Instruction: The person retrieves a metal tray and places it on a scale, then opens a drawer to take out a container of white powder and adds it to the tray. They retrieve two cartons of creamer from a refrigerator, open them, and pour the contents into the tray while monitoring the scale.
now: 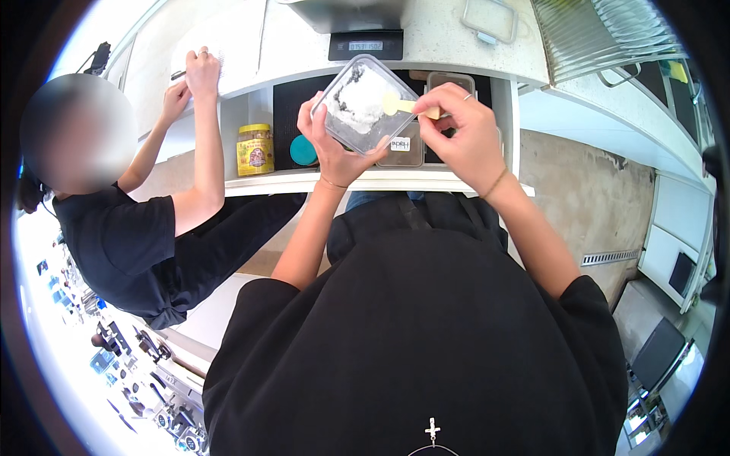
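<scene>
My left hand (336,142) grips a clear plastic container (370,139) from its near left side, tilted over the open drawer. White powder (360,105) lies heaped inside it, with bare patches of the bottom showing. Between the thumb and fingers of my right hand (462,131) is the handle of a pale yellow scoop (393,104). The scoop's bowl is inside the container at its right side, by the powder. Just beyond the container, a black digital scale (366,52) with a lit display sits on the counter, a metal vessel (353,14) on or right behind it.
The pulled-out drawer (376,181) holds a yellow-lidded jar (255,150), a teal lid (303,150) and lidded plastic boxes (450,82). A clear lid (489,21) lies at the counter's back right. At left, a person (131,239) holds a pen over paper (234,45).
</scene>
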`<action>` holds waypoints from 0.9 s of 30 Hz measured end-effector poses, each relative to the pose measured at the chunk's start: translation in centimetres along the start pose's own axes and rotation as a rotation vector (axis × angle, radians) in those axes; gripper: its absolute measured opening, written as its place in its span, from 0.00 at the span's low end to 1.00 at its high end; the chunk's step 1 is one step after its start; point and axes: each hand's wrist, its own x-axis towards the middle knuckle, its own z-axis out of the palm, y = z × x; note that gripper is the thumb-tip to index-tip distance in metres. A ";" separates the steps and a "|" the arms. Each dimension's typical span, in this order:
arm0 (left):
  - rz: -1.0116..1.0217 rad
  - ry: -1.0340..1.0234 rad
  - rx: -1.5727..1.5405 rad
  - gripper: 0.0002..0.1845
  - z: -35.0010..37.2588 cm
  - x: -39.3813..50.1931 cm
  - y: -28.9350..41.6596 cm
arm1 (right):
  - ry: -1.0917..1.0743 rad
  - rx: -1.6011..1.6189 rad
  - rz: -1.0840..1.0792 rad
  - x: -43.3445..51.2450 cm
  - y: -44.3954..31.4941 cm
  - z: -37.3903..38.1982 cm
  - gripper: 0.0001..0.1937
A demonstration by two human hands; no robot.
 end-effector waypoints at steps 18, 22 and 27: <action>0.185 0.083 0.083 0.54 -0.1 1.5 0.1 | -0.024 -0.576 -0.129 1.0 1.0 3.2 0.10; 0.200 0.126 0.058 0.52 0.6 1.7 -0.2 | -0.103 -0.555 -0.087 0.4 0.9 4.0 0.09; 0.188 0.120 0.050 0.52 0.7 2.0 -0.1 | -0.023 -0.440 -0.126 -0.1 0.4 3.9 0.08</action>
